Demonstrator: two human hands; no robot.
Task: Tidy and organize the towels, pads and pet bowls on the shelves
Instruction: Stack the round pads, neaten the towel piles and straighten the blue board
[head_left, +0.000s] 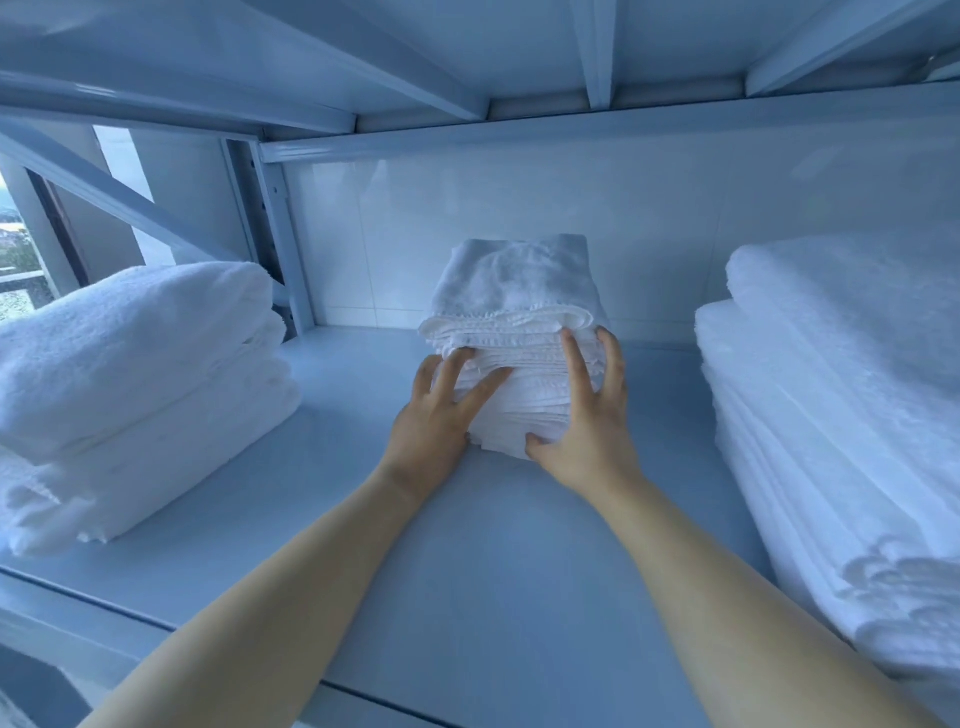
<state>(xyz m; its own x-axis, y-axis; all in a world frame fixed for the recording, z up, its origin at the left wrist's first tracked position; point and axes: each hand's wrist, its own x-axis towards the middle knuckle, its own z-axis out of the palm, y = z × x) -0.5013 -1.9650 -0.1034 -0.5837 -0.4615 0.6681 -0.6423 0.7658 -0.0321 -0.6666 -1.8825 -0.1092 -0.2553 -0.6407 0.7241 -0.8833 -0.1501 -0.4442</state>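
A small stack of folded white towels (514, 306) stands in the middle of the white shelf (467, 561), close to the back wall. My left hand (441, 410) lies flat against the stack's front left face, fingers straight and spread. My right hand (589, 415) presses the front right face, fingers straight and pointing up, thumb at the bottom edge. Both forearms reach in from the shelf's front edge. The lower front of the stack is partly hidden by my hands.
A pile of thick folded white towels (135, 379) fills the left side of the shelf. A taller stack of flat white towels (841, 415) fills the right side. The upper shelf's underside (467, 62) hangs close overhead. A window (21, 249) shows at far left.
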